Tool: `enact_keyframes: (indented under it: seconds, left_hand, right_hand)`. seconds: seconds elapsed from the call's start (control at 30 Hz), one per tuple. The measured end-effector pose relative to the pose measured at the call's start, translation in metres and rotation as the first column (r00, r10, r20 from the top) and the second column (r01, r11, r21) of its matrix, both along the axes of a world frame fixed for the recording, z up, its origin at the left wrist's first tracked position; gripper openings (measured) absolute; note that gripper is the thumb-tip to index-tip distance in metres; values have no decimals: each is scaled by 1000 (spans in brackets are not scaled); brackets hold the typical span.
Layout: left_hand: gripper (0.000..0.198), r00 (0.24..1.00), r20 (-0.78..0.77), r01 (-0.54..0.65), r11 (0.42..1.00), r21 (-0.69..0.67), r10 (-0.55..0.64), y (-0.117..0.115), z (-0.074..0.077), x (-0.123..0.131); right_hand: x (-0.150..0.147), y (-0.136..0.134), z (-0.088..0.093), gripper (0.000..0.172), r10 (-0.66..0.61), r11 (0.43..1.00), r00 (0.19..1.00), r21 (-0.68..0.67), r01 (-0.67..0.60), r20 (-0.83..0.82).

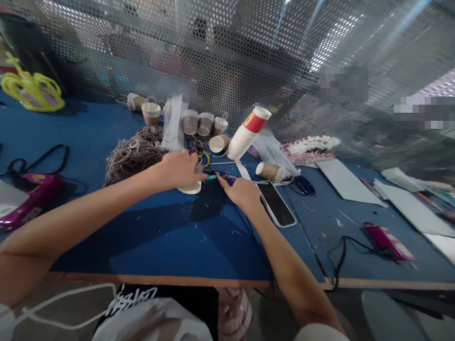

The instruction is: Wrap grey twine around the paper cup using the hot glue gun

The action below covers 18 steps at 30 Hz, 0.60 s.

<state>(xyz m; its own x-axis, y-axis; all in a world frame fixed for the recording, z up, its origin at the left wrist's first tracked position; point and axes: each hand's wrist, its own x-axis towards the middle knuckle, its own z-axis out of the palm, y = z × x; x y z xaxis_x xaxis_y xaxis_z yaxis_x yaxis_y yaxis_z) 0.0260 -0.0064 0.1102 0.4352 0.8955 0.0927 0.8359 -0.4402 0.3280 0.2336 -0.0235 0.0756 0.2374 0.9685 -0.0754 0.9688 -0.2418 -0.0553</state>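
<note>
My left hand [181,169] is closed around a small paper cup [191,188]. Its white round end shows below my fingers, while most of the cup is hidden. My right hand [242,192] grips a dark purple hot glue gun [227,178], its teal nozzle pointing left at the cup, close to my left fingertips. A tangled heap of grey-brown yarn [137,154] lies just left of my left hand. Beyond both hands are yellow-handled scissors [205,160] and a thin wooden stick [223,163]. A phone [279,206] lies beside my right wrist.
A leaning stack of paper cups [245,139] stands behind, near several yarn-wrapped cups [190,122]. Bundled clear plastic strips [173,124] stand beside them. Magenta glue guns lie left [33,201] and right [387,241]. A yellow crown [31,90] sits far left. Perforated metal [227,52] borders the back.
</note>
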Motion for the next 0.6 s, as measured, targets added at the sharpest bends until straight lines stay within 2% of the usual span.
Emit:
enact_keyframes:
  seconds: [0.03, 0.07, 0.13, 0.23, 0.33, 0.4, 0.47, 0.5, 0.53, 0.57, 0.6]
  left_hand:
    - [74, 993, -110, -39, 995, -90, 29, -5, 0, 3]
    - [76, 988, -150, -56, 990, -126, 37, -8, 1, 5]
    - [79, 990, -141, -26, 988, -155, 4, -12, 4, 6]
    - [78, 1000, -17, 20, 983, -181, -23, -10, 3, 2]
    - [71, 968, 251, 40, 973, -228, 19, -6, -8, -4]
    - [73, 857, 514, 142, 936, -321, 46, -7, -18, -6]
    - [80, 645, 745, 308, 835, -456, 169, -10, -29, -8]
    - [84, 531, 804, 404, 754, -517, 267, -13, -36, -9]
    - [87, 450, 822, 493, 671, -554, 348, -15, -43, -10]
    - [84, 392, 824, 565, 601, -566, 408, -17, -50, -12]
    - [80, 348, 825, 608, 562, -561, 446, -18, -58, -14]
  right_hand:
    - [1, 0, -2, 78, 23, 999, 1000, 30, -22, -19]
    - [2, -1, -5, 74, 40, 997, 998, 69, -37, -39]
    - [5, -1, -10, 64, 64, 986, 995, 156, -51, -76]
    - [12, 0, -17, 49, 88, 975, 989, 213, -61, -122]
    - [21, 4, -20, 34, 88, 973, 979, 225, -45, -184]
    - [27, 7, -20, 28, 73, 969, 969, 246, -13, -238]
    - [31, 9, -20, 28, 54, 959, 953, 281, 33, -297]
    - [32, 8, -21, 29, 49, 951, 943, 303, 56, -328]
    - [34, 8, -21, 30, 48, 942, 933, 327, 77, -358]
    - [34, 6, -23, 31, 49, 930, 921, 353, 98, -386]
    - [34, 5, -25, 33, 52, 917, 910, 382, 119, -411]
